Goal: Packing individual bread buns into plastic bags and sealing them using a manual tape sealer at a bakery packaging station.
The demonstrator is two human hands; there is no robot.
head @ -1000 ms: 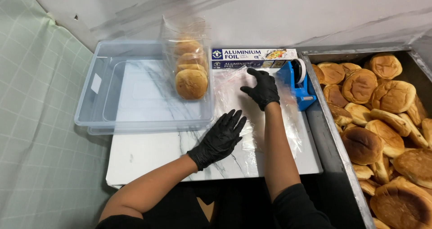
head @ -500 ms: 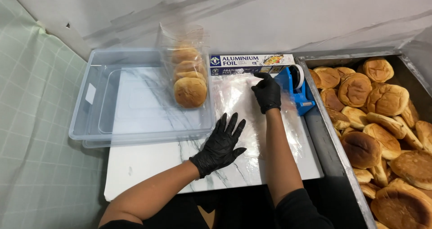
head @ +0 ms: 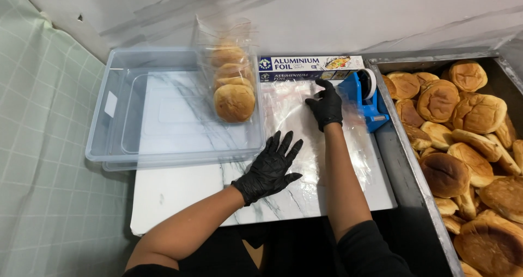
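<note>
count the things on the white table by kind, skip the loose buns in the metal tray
clear plastic tub: 1
bag of buns: 1
foil box: 1
blue tape dispenser: 1
stack of clear bags, under the left hand and right hand: 1
total: 5

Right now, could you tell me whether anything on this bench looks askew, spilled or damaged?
Nothing looks spilled or broken. The clear plastic bags under both gloved hands, left hand and right hand, lie a little wrinkled near the blue tape dispenser. The bagged buns lie in the clear tub.
</note>
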